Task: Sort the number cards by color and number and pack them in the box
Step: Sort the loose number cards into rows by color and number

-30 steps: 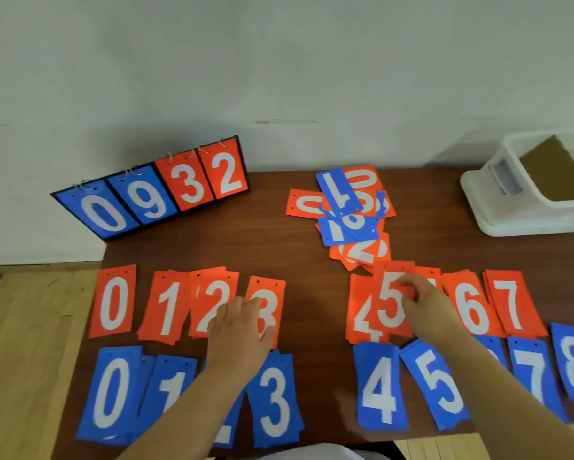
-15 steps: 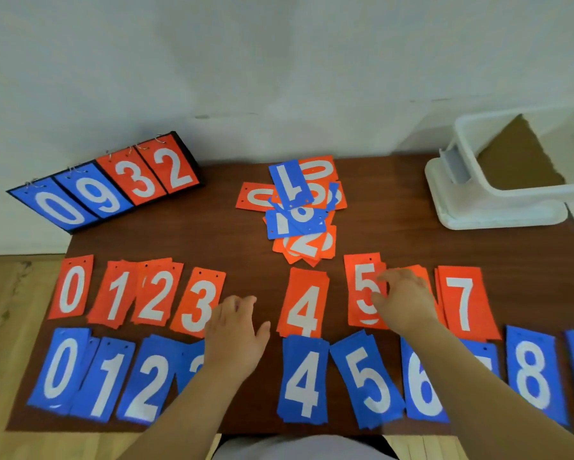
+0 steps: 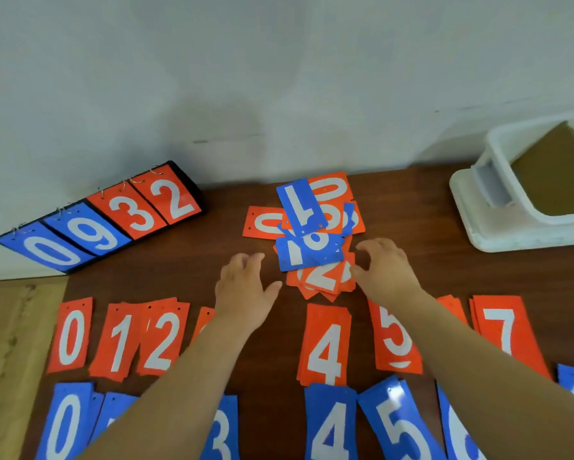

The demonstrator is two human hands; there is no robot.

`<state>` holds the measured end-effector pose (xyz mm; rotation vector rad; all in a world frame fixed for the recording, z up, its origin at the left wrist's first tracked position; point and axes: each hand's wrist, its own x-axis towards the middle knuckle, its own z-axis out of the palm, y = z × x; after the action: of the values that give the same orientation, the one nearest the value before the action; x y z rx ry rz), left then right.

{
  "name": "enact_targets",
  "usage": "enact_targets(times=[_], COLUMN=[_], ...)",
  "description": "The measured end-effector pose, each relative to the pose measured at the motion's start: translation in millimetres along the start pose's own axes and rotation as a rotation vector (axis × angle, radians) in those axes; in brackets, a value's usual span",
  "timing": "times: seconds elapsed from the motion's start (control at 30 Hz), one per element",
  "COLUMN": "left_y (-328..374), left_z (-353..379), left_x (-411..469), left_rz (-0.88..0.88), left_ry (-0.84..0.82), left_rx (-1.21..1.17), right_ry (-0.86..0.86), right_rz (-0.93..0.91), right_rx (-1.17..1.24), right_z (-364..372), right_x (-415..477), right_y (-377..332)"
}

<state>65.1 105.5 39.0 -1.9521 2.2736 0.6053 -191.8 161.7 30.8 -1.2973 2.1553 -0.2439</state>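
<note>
Left hand [image 3: 242, 290], right hand [image 3: 385, 270]: fingers spread, empty, flanking pile [image 3: 322, 280]; blue 1 card [image 3: 300, 207] upside-down.

Glossy plastic-looking cards [image 3: 325, 343] lie on a dark, smooth wooden table [image 3: 412, 260] beside a matt white plastic box [image 3: 498, 227].

Left hand [image 3: 242, 293] and right hand [image 3: 383, 272] now forward beside the unsorted pile [image 3: 315, 242]

Orange cards [image 3: 329, 343] and blue cards [image 3: 332, 423] with white numerals, dark brown table [image 3: 412, 207], white box [image 3: 498, 224], grey-white wall [image 3: 279, 78]
</note>
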Motion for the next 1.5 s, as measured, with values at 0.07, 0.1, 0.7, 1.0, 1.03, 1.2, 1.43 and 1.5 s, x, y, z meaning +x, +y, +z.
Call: enact_targets(times=[0.07, 0.1, 0.7, 1.0, 1.03, 1.2, 1.43, 1.5], left_y=[0, -1, -7, -32, -34, -32, -31, -36], left_z=[-3, -5, -8, -22, -27, -36, -22, -23], left_x=[35, 53, 173, 79, 63, -28, -135, -159], left_rz=[0.029, 0.045, 0.248, -0.053, -0.135, -0.400, -0.356, -0.377], left_ry=[-0.017, -0.026, -0.198, 0.029, 0.070, 0.151, 0.201, 0.235], left_rx=[0.020, 0.031, 0.099, -0.336, -0.393, -0.682, -0.770, -0.783], right_ry=[-0.001, -0.001, 0.017, 0.074, 0.059, 0.053, 0.099, 0.115], right_rz=[0.009, 0.015, 0.100, 0.160, 0.146, 0.035, -0.100, -0.105], right_rx=[-0.016, -0.018, 0.145, 0.424, 0.449, 0.546, 0.592, 0.623], right_z=[-5, -6, 46, 15, 12, -4, -16, -16], right_x=[24, 36, 131, 49, 35, -35, -113, -127], right_y=[-10, -16, -85, -35, -30, -17, -15, -22])
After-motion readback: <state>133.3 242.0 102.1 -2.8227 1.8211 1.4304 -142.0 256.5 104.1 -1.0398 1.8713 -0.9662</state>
